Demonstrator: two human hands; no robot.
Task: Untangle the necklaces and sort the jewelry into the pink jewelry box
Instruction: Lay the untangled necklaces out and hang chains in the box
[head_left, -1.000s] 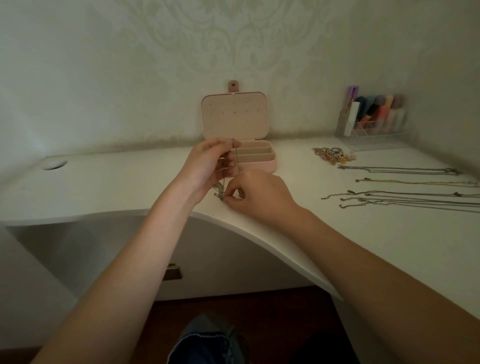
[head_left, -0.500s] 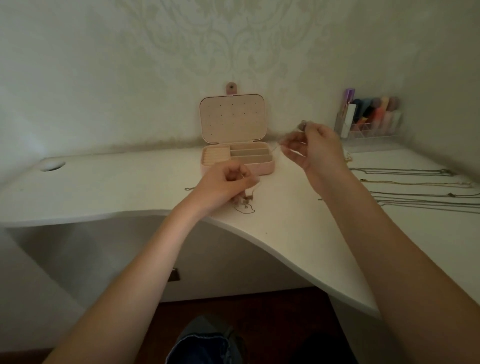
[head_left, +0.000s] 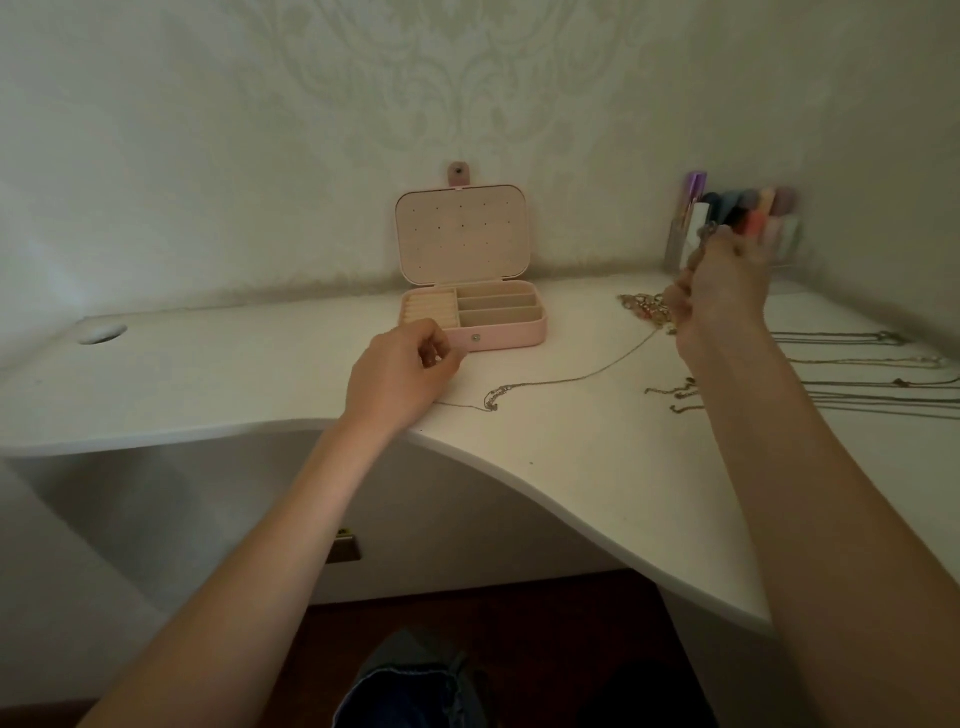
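A pale wall (head_left: 218, 156) with a faint damask pattern rises behind a white surface (head_left: 597, 467) with a curved near edge and a round cable hole (head_left: 102, 333) far left; dark reddish floor (head_left: 545, 623) below, dim light

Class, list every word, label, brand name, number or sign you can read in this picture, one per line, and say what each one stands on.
None can be read.
Pink jewelry box: no lettering shows; only a plain metal snap on its front.
Tubes and bottles in the clear organiser: any labels are too blurred to read.
Wall: ornamental pattern only, no text.
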